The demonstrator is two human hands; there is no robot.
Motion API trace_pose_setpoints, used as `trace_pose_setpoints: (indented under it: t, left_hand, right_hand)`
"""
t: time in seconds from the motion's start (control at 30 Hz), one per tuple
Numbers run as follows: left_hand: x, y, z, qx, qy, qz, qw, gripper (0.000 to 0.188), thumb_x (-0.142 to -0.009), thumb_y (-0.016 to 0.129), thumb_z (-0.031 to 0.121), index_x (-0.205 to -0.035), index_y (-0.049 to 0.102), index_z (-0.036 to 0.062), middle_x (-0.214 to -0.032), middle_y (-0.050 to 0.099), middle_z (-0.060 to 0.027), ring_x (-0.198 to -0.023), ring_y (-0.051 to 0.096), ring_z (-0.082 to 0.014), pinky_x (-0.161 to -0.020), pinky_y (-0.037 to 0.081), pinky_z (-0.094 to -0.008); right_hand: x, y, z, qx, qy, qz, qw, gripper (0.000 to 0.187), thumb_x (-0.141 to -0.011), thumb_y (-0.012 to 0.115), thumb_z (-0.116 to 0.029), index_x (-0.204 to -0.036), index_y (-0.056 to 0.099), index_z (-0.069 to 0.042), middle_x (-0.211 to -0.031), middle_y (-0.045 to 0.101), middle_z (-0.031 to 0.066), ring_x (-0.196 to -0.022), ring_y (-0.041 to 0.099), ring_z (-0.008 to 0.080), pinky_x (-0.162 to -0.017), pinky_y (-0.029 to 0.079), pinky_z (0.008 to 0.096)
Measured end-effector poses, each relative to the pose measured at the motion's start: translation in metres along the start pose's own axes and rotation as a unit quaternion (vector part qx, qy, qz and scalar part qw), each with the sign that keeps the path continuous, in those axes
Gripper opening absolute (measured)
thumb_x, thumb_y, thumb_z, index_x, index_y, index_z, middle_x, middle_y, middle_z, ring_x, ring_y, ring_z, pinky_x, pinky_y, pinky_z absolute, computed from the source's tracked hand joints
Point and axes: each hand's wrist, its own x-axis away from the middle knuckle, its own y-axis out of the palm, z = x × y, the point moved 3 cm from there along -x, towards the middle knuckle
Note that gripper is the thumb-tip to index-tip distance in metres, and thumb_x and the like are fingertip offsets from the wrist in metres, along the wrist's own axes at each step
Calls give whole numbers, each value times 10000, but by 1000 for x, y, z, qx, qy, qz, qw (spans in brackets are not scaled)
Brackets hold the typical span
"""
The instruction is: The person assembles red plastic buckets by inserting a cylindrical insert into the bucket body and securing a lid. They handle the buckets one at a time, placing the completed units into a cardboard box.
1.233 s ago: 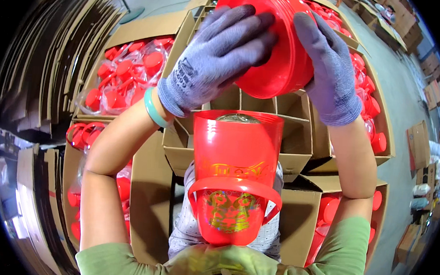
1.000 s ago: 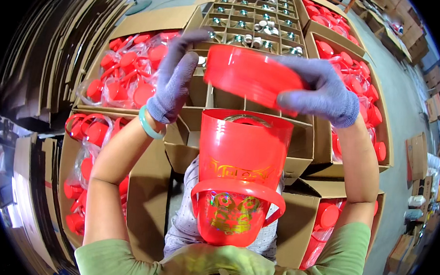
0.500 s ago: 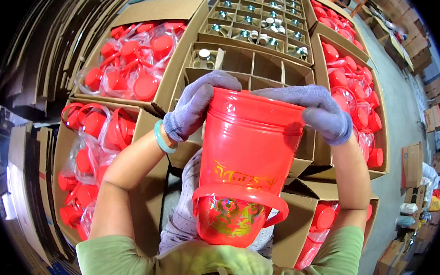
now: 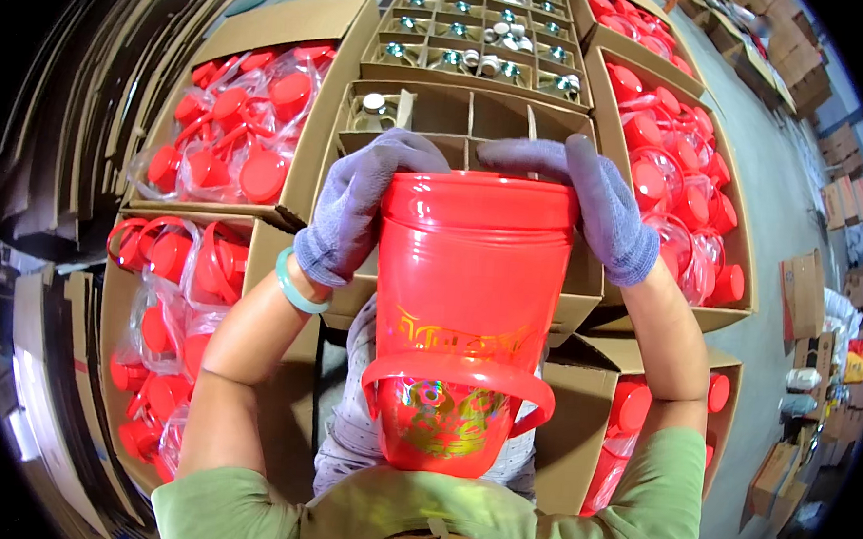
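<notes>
A red plastic bucket (image 4: 469, 301) with gold foil decoration and a red carrying handle (image 4: 465, 373) is held in front of my body. Its wide end points away from me, its narrow end lies close to my shirt. My left hand (image 4: 362, 198), in a grey-purple knit glove, is closed around the left edge of the wide end. My right hand (image 4: 606, 205), gloved alike, presses on the right edge, with some fingers lying over the far side and one digit raised. The far side of the bucket and several fingertips are hidden.
Beyond the bucket stands a divided carton (image 4: 434, 123) with a white-capped bottle (image 4: 373, 110). Behind it another divided carton (image 4: 476, 79) holds several bottles. Cartons of red plastic pieces in clear bags stand left (image 4: 283, 208) and right (image 4: 732, 315). Flattened cardboard (image 4: 99, 86) leans far left.
The bucket and both hands have shifted slightly left and the bucket stands straighter. My right hand has turned, raising one digit. The surrounding cartons appear shifted left as the view moves.
</notes>
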Motion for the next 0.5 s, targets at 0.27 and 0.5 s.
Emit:
trace_pose_setpoints:
  t: [0.27, 0.5]
  left_hand:
    - [-24, 21, 51, -172, -62, -80, 980, 430, -965, 512, 385, -1000, 674, -11, -1021, 609, -158, -1000, 578, -282, -904, 448, -384]
    - [-54, 47, 86, -219, -60, -190, 955, 480, -909, 514, 281, -1277, 554, -25, -1220, 594, -214, -1157, 555, -338, -1024, 406, -423]
  right_hand:
    - [-11, -8, 84, -248, -170, -56, 952, 593, -976, 353, -436, -1229, 609, 35, -1445, 471, 207, -1382, 389, 304, -1149, 304, 439]
    - [-22, 4, 128, -435, -38, -20, 900, 382, -993, 421, -179, -1288, 572, 10, -1381, 520, 118, -1265, 506, 209, -1074, 416, 348]
